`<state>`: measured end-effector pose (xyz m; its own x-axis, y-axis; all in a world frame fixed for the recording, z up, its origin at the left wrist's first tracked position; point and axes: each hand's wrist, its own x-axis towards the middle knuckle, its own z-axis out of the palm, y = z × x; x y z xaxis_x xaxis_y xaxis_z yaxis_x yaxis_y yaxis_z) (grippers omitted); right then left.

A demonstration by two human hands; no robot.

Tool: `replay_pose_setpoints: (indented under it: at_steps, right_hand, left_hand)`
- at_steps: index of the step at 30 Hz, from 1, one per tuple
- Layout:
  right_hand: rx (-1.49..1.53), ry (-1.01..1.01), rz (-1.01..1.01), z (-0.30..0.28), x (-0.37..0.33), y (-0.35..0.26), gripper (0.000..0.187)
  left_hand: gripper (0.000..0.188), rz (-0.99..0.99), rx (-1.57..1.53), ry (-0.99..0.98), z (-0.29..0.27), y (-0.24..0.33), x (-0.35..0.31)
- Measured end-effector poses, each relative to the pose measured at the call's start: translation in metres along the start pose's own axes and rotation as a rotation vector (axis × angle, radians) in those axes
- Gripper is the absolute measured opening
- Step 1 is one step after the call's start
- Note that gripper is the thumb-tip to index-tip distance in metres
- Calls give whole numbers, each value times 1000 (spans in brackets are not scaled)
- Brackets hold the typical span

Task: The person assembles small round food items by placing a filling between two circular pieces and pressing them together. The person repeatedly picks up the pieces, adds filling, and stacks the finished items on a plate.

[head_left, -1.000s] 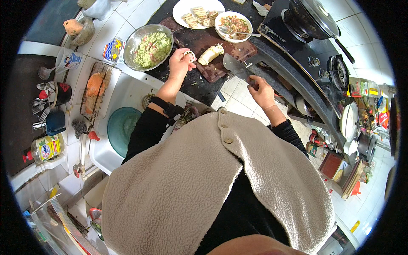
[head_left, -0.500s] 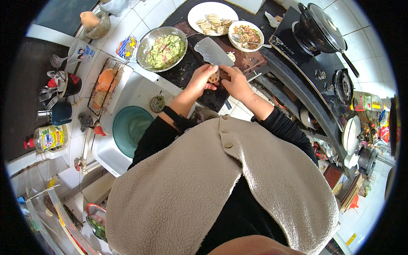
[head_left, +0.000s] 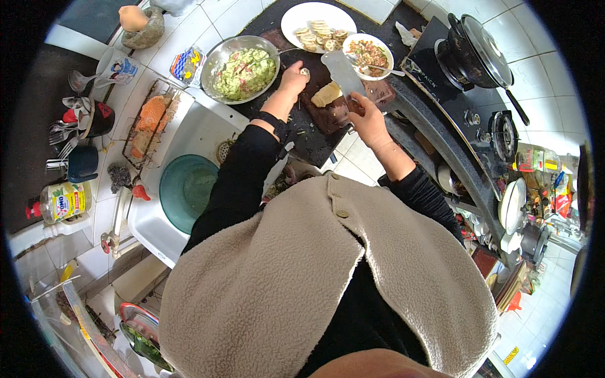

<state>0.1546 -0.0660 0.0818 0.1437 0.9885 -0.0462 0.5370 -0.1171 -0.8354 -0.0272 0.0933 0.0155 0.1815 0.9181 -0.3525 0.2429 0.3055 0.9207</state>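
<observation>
A peeled, pale lotus root piece [head_left: 326, 95] lies on the dark red-brown chopping board [head_left: 332, 120]. My left hand [head_left: 292, 82] is closed at the board's left side, beside the steel bowl [head_left: 212, 79] of chopped green mixture. A small pale piece [head_left: 305, 72] shows at its fingertips, too small to make out fully. My right hand [head_left: 370, 121] is closed at the handle end of a cleaver [head_left: 343, 70], its fingers largely covering the handle. The broad grey blade points away from me, between the lotus root and the white bowl [head_left: 390, 61] of minced filling with a spoon.
A white plate [head_left: 290, 22] of lotus root slices stands at the back. At left, a white sink [head_left: 151, 217] holds a green basin [head_left: 165, 189]; a wire rack [head_left: 134, 148] sits on its ledge. On the right are a stove [head_left: 435, 57] and a lidded black pot [head_left: 454, 60].
My hands have parted: the left moved away and left, the right slightly right onto the cleaver. The lotus root they held now lies on the board. The cleaver has turned and shifted right.
</observation>
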Motion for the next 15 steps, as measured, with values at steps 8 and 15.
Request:
replay_pose_setpoints:
  at_steps: [8,15]
  right_hand:
    - [-141,-42,-164,17,-10,3,45]
    - [-89,-110,-155,41,2,-20,52]
  left_hand:
    - [47,151,-218,20,-11,-26,-51]
    - [24,-173,-673,-321,17,-7,-129]
